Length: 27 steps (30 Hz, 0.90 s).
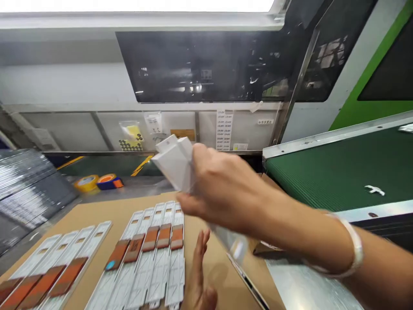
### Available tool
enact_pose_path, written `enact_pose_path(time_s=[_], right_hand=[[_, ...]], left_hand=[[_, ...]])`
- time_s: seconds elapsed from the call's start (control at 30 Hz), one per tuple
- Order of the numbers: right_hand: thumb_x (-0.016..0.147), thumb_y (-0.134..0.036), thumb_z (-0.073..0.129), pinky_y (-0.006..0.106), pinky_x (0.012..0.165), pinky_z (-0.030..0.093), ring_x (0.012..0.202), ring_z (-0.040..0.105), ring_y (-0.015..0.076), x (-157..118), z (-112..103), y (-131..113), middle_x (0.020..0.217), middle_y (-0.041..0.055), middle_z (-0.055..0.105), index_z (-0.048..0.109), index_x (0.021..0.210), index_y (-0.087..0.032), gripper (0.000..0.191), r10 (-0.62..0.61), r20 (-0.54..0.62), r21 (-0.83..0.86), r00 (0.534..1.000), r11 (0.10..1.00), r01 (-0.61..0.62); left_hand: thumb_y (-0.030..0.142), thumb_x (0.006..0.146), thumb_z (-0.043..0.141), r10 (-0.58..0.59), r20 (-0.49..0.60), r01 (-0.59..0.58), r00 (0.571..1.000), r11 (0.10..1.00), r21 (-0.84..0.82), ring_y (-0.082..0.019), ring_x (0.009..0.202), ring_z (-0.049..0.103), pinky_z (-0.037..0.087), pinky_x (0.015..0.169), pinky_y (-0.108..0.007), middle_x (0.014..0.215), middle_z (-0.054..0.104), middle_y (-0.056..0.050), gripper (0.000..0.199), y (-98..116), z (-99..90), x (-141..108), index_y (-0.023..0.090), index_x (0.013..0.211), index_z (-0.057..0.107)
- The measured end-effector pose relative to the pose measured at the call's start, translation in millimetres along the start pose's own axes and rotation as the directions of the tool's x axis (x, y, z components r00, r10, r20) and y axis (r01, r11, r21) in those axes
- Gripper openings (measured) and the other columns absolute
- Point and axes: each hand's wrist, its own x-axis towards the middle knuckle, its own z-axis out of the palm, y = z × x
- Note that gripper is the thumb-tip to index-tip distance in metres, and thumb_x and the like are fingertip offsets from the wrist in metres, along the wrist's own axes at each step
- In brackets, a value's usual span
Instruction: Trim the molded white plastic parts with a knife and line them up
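My right hand (222, 189) is closed around a white plastic part (176, 161), raised above the cardboard sheet (209, 258). The hand covers its middle, and its lower end blurs out below the wrist. Beneath it my left hand (201, 280) is upright with fingers stretched, holding nothing visible; its lower part is cut off by the frame. Just left of that hand lie several long light-grey plastic strips (176, 271) side by side, each crossed by an orange-brown block (177, 237). A second row of similar strips (97, 234) lies farther left.
Yellow tape (86, 184) and orange-blue tape (109, 181) rest behind the cardboard. Blurred grey stacked material (32, 193) stands left. A green conveyor belt (338, 163) on the right carries a small white piece (374, 190). Label sheets (223, 129) hang on the back panel.
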Motion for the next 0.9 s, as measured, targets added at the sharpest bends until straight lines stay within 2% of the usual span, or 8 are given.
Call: enact_pose_path(time_s=[0.1,0.2,0.3,0.4,0.53,0.7,0.83,0.9], right_hand=[[0.082,-0.052,0.047,0.024,0.063,0.045,0.076,0.057,0.0155,-11,30,-41,0.084,0.0051,0.056,0.046,0.102,-0.008,0.049,0.030,-0.039,0.272,0.999,0.962,-0.018],[0.093,-0.050,0.033,0.025,0.072,0.045,0.087,0.057,0.0148,-41,86,-32,0.099,0.0063,0.058,0.029,0.130,-0.012,0.053,0.066,0.020,0.443,0.998,0.894,-0.068],[0.097,-0.034,0.033,0.026,0.079,0.043,0.094,0.055,0.0147,-99,155,-5,0.109,0.0092,0.056,0.035,0.128,-0.015,0.036,0.334,0.216,0.205,0.918,0.903,-0.377],[0.087,-0.024,0.053,0.036,0.073,0.043,0.085,0.056,0.0238,-170,215,12,0.091,0.0157,0.059,0.054,0.098,-0.007,0.020,0.471,0.313,0.057,0.825,0.857,-0.512],[0.087,-0.025,0.052,0.035,0.072,0.042,0.078,0.054,0.0180,-239,259,15,0.080,0.0047,0.056,0.052,0.078,-0.014,0.014,0.568,0.334,-0.014,0.752,0.801,-0.599],[0.089,-0.023,0.029,0.035,0.069,0.045,0.080,0.057,0.0224,-263,252,-10,0.085,0.0120,0.059,0.052,0.093,-0.014,0.024,0.530,0.304,0.173,0.791,0.786,-0.593],[0.093,-0.032,0.029,0.026,0.073,0.048,0.088,0.060,0.0172,-259,205,-69,0.096,0.0065,0.062,0.050,0.109,-0.021,0.029,0.341,0.300,0.462,0.891,0.765,-0.449],[0.094,-0.031,0.034,0.022,0.070,0.048,0.082,0.061,0.0150,-255,181,-102,0.089,0.0031,0.063,0.051,0.106,-0.023,0.022,0.254,0.291,0.676,0.922,0.627,-0.386]], left_hand=[[0.057,0.064,0.069,0.018,0.029,-0.013,0.999,0.987,-0.160,-0.031,0.103,0.056,0.043,0.090,-0.039,0.098,0.066,-0.011,0.047,-7,4.8,-9,0.019,0.092,0.067],[0.064,0.069,0.058,-0.083,-0.048,0.066,0.995,0.955,-0.289,-0.021,0.071,0.061,0.049,0.066,-0.031,0.075,0.065,-0.008,0.048,4,-16.7,-18,0.019,0.085,0.065],[0.065,0.069,0.056,-0.184,-0.101,0.127,0.978,0.902,-0.412,-0.017,0.058,0.055,0.042,0.047,-0.024,0.066,0.060,-0.003,0.047,33,-56.1,-21,0.024,0.091,0.061],[0.060,0.071,0.057,-0.161,-0.175,0.061,0.971,0.879,-0.472,-0.016,0.058,0.053,0.044,0.049,-0.025,0.064,0.056,-0.002,0.042,62,-90.3,-18,0.025,0.094,0.060],[0.052,0.080,0.045,-0.111,-0.226,-0.027,0.968,0.847,-0.530,-0.013,0.055,0.049,0.045,0.053,-0.026,0.062,0.051,-0.002,0.038,80,-106.9,-19,0.020,0.091,0.061],[0.046,0.088,0.032,-0.208,-0.160,0.035,0.965,0.705,-0.708,-0.011,0.050,0.044,0.042,0.049,-0.023,0.057,0.044,0.001,0.042,77,-108.4,-26,0.015,0.091,0.061],[0.044,0.089,0.032,-0.237,-0.129,0.059,0.963,0.650,-0.758,-0.008,0.047,0.041,0.038,0.047,-0.020,0.055,0.041,0.004,0.041,70,-115.3,-31,0.014,0.096,0.059],[0.044,0.089,0.034,-0.238,-0.102,0.072,0.966,0.624,-0.778,-0.007,0.047,0.041,0.037,0.047,-0.019,0.055,0.041,0.005,0.040,67,-119.7,-34,0.014,0.098,0.059]])
